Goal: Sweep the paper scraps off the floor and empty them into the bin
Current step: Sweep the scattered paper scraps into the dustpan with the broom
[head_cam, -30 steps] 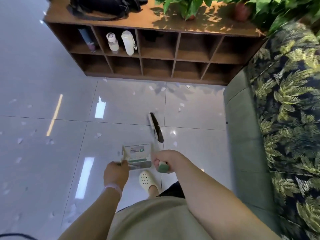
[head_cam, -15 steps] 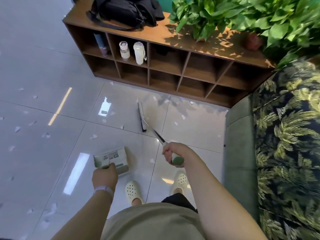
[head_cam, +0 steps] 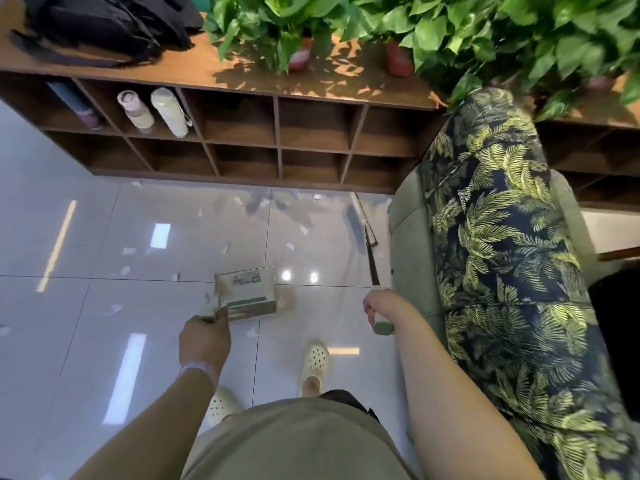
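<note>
Bright scene, glare on the floor tiles [head_cam: 104,341].
You see leaf shadows on the shelf top [head_cam: 346,81], motion blur nearby, and wide-angle bending at the edges.

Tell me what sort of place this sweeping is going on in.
Probably a lounge or office waiting area: a low wooden cubby shelf holds water bottles, potted plants stand on top, and a leaf-print sofa sits on glossy tiled floor.

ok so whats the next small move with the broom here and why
Probably draw the broom leftward across the floor, toward the dustpan. Its head sits far right beside the sofa, while paper scraps lie between it and the dustpan held low by the left hand. The right hand grips the handle.
</note>
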Tool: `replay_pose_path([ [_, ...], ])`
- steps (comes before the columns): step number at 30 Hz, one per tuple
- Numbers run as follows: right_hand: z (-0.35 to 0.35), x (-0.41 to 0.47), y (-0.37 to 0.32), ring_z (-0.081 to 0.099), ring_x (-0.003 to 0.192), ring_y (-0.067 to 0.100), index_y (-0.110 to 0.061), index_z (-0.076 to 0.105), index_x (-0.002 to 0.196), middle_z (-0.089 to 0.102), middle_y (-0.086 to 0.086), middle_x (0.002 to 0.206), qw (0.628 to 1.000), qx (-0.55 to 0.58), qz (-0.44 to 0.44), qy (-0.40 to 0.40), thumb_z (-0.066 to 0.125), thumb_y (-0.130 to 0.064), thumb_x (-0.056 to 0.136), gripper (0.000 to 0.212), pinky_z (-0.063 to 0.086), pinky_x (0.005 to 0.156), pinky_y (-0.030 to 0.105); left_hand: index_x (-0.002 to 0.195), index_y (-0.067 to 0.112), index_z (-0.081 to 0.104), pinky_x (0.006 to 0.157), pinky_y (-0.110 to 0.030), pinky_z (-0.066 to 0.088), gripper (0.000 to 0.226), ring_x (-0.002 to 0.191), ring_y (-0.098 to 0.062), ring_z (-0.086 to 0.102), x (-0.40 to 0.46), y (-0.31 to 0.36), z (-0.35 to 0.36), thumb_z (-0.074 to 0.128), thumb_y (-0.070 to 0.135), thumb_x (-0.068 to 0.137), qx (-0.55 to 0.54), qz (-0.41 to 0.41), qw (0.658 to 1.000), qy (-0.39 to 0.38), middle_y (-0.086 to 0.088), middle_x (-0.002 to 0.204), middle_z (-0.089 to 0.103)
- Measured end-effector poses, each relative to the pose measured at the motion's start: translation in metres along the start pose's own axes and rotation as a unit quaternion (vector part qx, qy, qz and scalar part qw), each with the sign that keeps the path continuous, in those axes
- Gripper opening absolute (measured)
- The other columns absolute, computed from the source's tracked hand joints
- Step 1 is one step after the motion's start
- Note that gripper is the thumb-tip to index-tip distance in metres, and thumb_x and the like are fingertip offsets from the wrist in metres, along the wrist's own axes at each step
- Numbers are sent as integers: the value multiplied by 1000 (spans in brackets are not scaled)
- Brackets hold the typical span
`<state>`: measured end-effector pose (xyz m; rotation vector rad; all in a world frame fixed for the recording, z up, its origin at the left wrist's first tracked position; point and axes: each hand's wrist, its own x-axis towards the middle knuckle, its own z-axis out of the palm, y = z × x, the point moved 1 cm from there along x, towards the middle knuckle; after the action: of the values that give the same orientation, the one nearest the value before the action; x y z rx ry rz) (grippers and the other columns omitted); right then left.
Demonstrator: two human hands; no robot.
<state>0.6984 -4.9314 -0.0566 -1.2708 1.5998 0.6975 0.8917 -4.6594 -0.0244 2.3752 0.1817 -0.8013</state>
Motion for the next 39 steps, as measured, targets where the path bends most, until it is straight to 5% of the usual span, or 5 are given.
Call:
replay_pose_path([
  [8,-44,-12,30,46,40,14,-5,54,94,52,6,53,988,123,25,-87,49,1,82,15,41,46,17,81,10,65,67,-42,58,40,70,-31,67,-11,39,45,60,46,98,36,46,997,-44,-10,73,69],
  [15,-103,-14,63,49,33,7,-14,43,40,47,4,42,997,47,8,-68,51,-6,87,49,39,37,13,78,15,63,71,-36,57,35,70,-26,65,-11,61,73,62,45,97,59,63,995,-57,-7,77,69],
  [19,-103,-19,51,50,30,2,-12,46,24,49,-1,34,999,-2,21,-49,43,-5,97,73,36,59,19,78,15,65,70,-36,57,38,70,-25,65,-7,59,76,62,48,96,89,77,991,-61,-5,75,69],
  [28,-59,-1,61,51,61,20,-10,52,74,55,8,71,996,7,18,-88,57,-7,81,9,50,71,34,81,10,66,62,-30,51,40,68,-24,65,-1,45,69,58,46,98,104,84,989,-57,-5,72,68],
  [39,-94,-15,84,35,34,10,-10,47,80,41,2,54,968,208,40,-137,54,3,85,16,34,34,18,87,11,68,75,-43,61,35,74,-28,67,1,34,74,59,43,98,83,56,994,-40,-7,81,70],
])
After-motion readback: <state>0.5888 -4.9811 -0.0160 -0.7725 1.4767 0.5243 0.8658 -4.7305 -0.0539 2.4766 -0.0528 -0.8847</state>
